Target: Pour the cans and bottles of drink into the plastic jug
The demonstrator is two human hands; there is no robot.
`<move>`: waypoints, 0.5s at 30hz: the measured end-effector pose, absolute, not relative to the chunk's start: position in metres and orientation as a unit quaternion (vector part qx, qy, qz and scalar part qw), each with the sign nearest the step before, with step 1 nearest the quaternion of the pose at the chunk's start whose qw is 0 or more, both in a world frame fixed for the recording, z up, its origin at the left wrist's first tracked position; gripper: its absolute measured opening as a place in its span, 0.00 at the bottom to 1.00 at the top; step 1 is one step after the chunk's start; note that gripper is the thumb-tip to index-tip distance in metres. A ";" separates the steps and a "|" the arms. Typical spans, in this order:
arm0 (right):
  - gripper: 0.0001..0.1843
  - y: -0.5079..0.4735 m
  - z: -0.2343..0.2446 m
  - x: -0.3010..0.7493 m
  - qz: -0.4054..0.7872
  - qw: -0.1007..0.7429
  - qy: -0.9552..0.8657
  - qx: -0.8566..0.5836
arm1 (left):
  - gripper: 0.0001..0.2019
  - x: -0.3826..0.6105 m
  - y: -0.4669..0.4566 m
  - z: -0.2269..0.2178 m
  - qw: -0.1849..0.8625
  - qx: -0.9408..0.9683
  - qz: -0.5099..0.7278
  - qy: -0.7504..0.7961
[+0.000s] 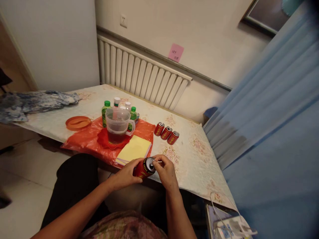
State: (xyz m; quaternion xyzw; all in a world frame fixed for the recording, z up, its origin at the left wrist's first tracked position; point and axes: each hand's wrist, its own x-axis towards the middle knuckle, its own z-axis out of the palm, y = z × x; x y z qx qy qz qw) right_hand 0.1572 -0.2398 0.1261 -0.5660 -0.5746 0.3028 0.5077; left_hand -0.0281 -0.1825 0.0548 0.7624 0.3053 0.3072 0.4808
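Note:
My left hand (127, 174) is wrapped round a red drink can (144, 168), held tilted just off the table's near edge. My right hand (164, 171) is at the can's silver top, its fingers pinched on the pull tab. Behind the can, a clear plastic jug (117, 127) with dark red liquid in its bottom stands on a red mat on an orange plastic sheet (86, 139). Three more red cans (166, 132) lie in a row to the right of the sheet.
A yellow pad (134, 149) lies by the jug. Several small bottles (107, 111) stand behind it, an orange lid (78, 122) to the left. Crumpled cloth (32, 103) covers the table's far left. A radiator (142, 76) lines the wall; a blue curtain (274, 132) hangs right. A power strip (231, 229) sits at bottom right.

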 end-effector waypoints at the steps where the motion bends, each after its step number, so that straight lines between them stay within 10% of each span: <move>1: 0.02 -0.240 0.126 0.157 0.304 0.507 -0.575 -0.566 | 0.39 -0.028 -0.183 0.055 0.485 0.760 0.305 0.306; 15: 0.08 -0.223 0.111 0.142 0.363 0.533 -0.532 -0.548 | 0.39 -0.069 -0.176 0.047 0.490 0.697 0.382 0.359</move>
